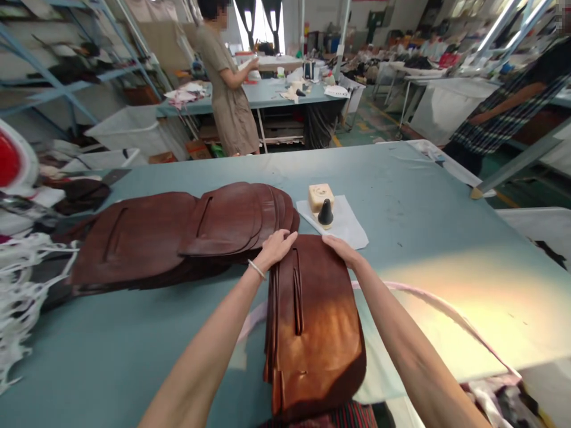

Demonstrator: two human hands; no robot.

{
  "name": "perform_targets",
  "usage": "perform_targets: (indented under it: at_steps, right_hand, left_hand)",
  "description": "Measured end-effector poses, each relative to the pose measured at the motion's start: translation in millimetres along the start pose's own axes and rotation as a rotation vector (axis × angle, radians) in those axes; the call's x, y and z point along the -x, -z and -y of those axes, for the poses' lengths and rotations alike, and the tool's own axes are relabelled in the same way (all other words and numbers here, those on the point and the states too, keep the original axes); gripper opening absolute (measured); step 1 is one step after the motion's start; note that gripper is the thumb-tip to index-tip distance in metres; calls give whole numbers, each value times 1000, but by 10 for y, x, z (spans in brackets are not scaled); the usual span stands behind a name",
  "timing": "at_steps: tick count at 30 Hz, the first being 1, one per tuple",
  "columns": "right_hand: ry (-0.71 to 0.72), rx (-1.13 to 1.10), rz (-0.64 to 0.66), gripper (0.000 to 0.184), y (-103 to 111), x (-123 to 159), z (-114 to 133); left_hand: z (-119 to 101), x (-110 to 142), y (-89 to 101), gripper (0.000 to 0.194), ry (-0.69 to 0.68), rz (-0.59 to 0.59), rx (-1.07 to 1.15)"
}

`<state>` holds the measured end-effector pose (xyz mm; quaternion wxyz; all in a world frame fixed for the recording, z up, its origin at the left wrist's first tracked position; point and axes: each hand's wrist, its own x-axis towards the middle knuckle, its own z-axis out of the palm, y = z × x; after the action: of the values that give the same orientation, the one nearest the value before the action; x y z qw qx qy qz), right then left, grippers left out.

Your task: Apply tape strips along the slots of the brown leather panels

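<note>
A stack of brown leather panels (322,315) with rounded lower corners and a slit near the left side lies in front of me, close to the table's near edge. My left hand (277,246) is at its far left corner, with fingers bent over the edge. At the far right corner, my right hand (342,251) grips the side, its fingertips partly hidden. To the left, more brown leather panels (147,238) lie fanned out in overlapping piles, their nearest end close to my left hand.
Beyond the stack, a cream block (320,195) and a black cone-shaped piece (326,211) sit on white paper (350,223). A pink strip (428,295) curves across the table (428,214). White netting (31,285) hangs at left. Two people stand beyond the table.
</note>
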<state>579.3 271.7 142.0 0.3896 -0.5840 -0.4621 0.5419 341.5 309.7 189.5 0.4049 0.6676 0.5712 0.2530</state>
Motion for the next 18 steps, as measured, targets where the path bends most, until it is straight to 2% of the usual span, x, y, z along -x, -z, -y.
perform_targets:
  at_steps: [4, 7, 11, 14, 16, 18]
  right_hand:
    - [90, 86, -44, 44, -105, 228, -135]
    - [136, 157, -125, 45, -128, 310, -236]
    - [112, 239, -235, 46, 77, 373, -454]
    - [67, 346, -325, 44, 338, 557, -733]
    - [42, 431, -358, 36, 448, 755, -936]
    - [20, 495, -357, 29, 457, 976, -1109]
  left_hand:
    - [148, 314, -73, 34, -22, 30, -65]
    - [192, 432, -98, 32, -29, 14, -56]
    - [310, 454, -71, 44, 10, -93, 33]
    - [659, 610, -48, 46, 123, -157, 111]
    - [972, 805, -66, 44, 224, -138, 129]
    - [1250, 1042, -116, 39, 298, -78, 122]
